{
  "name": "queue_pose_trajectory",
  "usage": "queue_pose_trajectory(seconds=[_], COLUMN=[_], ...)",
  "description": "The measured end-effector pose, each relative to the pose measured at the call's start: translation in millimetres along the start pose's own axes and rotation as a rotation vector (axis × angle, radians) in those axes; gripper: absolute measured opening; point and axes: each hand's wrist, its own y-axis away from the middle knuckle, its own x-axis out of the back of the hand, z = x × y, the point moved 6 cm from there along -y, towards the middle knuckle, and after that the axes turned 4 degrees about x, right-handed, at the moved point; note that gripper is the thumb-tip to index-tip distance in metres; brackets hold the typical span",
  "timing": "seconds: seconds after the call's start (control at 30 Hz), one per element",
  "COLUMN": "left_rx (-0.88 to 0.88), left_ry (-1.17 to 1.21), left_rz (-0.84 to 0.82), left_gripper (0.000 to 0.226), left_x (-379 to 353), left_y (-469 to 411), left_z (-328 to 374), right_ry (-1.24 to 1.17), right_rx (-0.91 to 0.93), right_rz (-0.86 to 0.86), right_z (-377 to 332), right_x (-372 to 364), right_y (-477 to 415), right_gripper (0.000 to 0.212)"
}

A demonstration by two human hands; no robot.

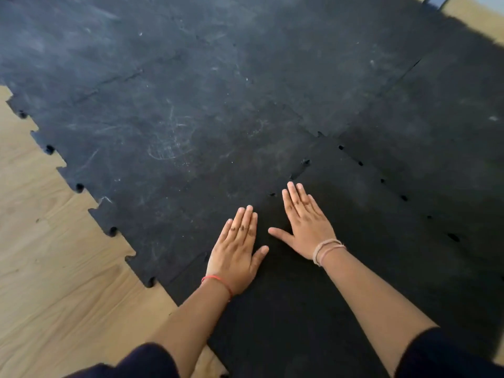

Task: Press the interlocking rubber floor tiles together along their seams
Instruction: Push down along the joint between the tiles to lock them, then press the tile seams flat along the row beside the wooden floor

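Black interlocking rubber tiles cover most of the floor. A scuffed, greyish tile lies at the left, and a darker, cleaner tile lies near me. The jigsaw seam between them runs diagonally from lower left to upper right, with small gaps showing. My left hand lies flat, palm down, across that seam. My right hand is flat on the darker tile, fingertips at the seam. Another seam with open notches runs down the right side.
Wood-grain floor shows at the left, beyond the toothed outer edge of the tiles. More wood floor appears at the top right corner. My dark-clothed knees sit at the bottom of the view.
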Motion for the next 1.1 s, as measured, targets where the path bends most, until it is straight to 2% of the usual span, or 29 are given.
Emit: queue_pose_trajectory(seconds=[0.17,0.27,0.33,0.4,0.47,0.5,0.57,0.6,0.67,0.77,1.1], left_rx=[0.029,0.020,0.040,0.039,0.032,0.034,0.016,-0.002,-0.063,-0.161,-0.159], left_ry=[-0.095,-0.094,-0.069,-0.084,-0.077,-0.074,-0.072,-0.068,-0.070,-0.067,-0.090], left_rz=[-0.026,-0.046,-0.080,-0.079,-0.069,-0.061,-0.035,-0.029,-0.038,-0.042,-0.072], left_gripper=[0.067,0.068,0.069,0.071,0.073,0.073,0.072,0.070,0.066,0.062,0.064], left_x=[-18,-16,-14,-13,-15,-16,-15,-13,-10,-11,-11], left_y=[-19,-21,-20,-20,-21,-22,-31,-38,-60,-89,-91], left_z=[-3,1,1,2,1,1,5,9,19,29,30], right_ry=[-0.015,0.039,0.057,-0.027,-0.170,-0.179,-0.092,-0.080,-0.099,-0.081,-0.066], right_rx=[0.069,0.120,0.090,0.075,0.121,0.138,0.066,-0.010,-0.115,-0.172,-0.118], right_rz=[-0.007,-0.161,-0.268,-0.321,-0.246,-0.128,0.144,0.201,0.204,0.217,0.222], right_z=[6,8,7,11,23,28,34,36,43,68,82], right_x=[8,17,29,36,31,24,9,1,-5,10,13], right_y=[-24,-27,-38,-48,-41,-31,-4,4,-3,-37,-57], right_gripper=[0.099,0.095,0.092,0.083,0.064,0.059,0.062,0.067,0.078,0.084,0.084])
